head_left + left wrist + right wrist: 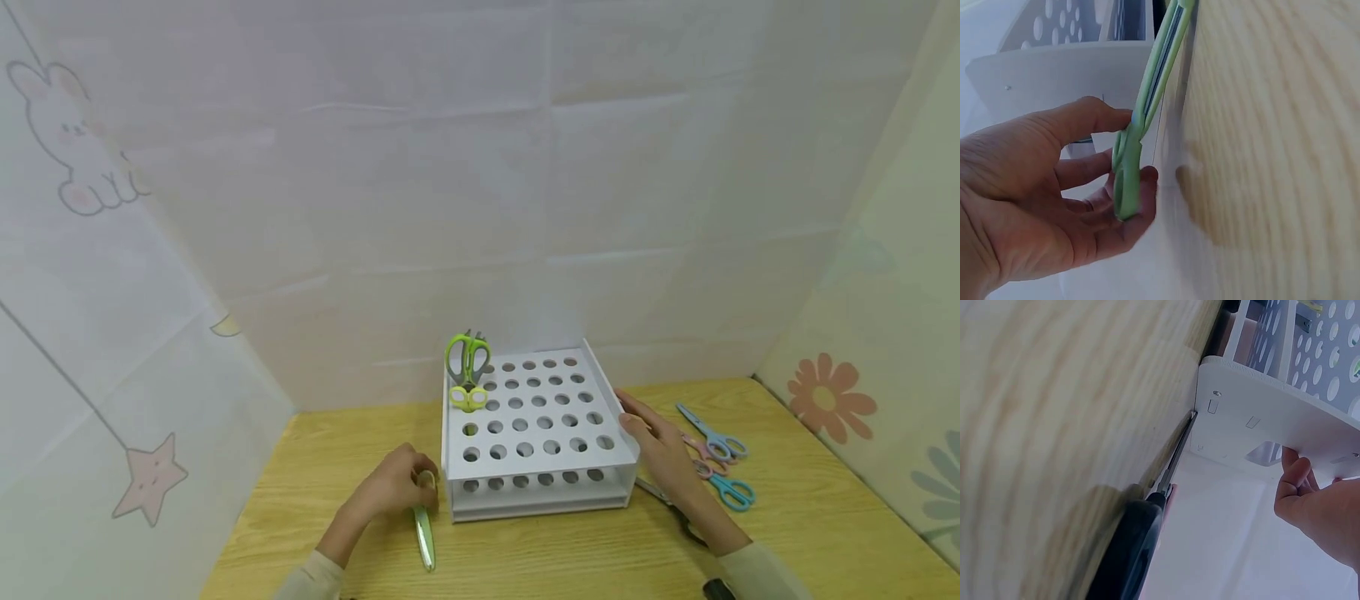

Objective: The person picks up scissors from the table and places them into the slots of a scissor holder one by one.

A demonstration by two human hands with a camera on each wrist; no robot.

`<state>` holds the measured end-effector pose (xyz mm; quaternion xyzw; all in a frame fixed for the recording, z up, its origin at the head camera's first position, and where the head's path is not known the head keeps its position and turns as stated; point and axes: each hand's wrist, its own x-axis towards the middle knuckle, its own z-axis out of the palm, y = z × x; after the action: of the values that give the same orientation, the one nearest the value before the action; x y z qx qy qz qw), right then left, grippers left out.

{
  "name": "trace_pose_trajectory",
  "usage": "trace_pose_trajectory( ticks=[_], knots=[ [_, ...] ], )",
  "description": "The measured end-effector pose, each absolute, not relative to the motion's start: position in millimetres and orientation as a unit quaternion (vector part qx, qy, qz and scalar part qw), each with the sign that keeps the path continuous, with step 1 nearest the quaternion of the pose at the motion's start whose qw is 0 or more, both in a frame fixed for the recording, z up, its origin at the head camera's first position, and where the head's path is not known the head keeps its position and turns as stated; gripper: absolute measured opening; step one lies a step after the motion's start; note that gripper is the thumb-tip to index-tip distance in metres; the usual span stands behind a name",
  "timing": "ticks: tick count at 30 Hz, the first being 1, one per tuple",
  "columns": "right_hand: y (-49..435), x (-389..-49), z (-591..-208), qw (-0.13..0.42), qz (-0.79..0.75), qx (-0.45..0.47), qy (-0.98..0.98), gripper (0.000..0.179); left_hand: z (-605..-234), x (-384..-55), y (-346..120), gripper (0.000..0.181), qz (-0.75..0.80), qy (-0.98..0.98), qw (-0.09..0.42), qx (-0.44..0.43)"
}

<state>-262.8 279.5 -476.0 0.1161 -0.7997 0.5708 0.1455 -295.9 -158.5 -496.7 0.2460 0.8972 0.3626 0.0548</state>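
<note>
Light green scissors (1125, 181) hang blades-outward from my left hand (401, 482), whose thumb and fingers grip the handle loops. In the head view this hand is just left of a white rack (540, 457) with rows of round holes, and the blades slant toward the table's front. My right hand (663, 458) rests its fingertips against the rack's right side, beside an oblong cutout in the right wrist view. Green-grey scissors (467, 358) and small yellow-green scissors (468, 397) stand handles-up in holes of the left column.
Right of the rack lie light blue scissors (712, 437), pink scissors (701, 447) and turquoise-handled scissors (733, 492). Dark-handled scissors (1125, 547) lie under my right forearm, tips close to the rack's base. White patterned sheets (495, 208) enclose the wooden table (555, 554).
</note>
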Motion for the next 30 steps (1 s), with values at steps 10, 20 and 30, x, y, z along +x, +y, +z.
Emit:
trace_pose_trajectory(
  ticks=[10,20,30],
  knots=[
    [278.4,-261.8,-473.6,0.155,0.564,0.108,-0.804,0.047,-486.5,-306.3,-168.4,0.030,0.393,0.881,0.018,0.263],
    [280.2,-262.9,-474.4,0.150,0.567,0.110,-0.802,0.049,-463.3,-301.6,-171.0,0.028,0.434,0.862,0.024,0.262],
    [279.5,-263.9,-475.4,0.141,0.573,0.105,-0.801,0.048,-440.8,-286.9,-173.1,0.029,0.433,0.862,-0.015,0.262]
  ],
)
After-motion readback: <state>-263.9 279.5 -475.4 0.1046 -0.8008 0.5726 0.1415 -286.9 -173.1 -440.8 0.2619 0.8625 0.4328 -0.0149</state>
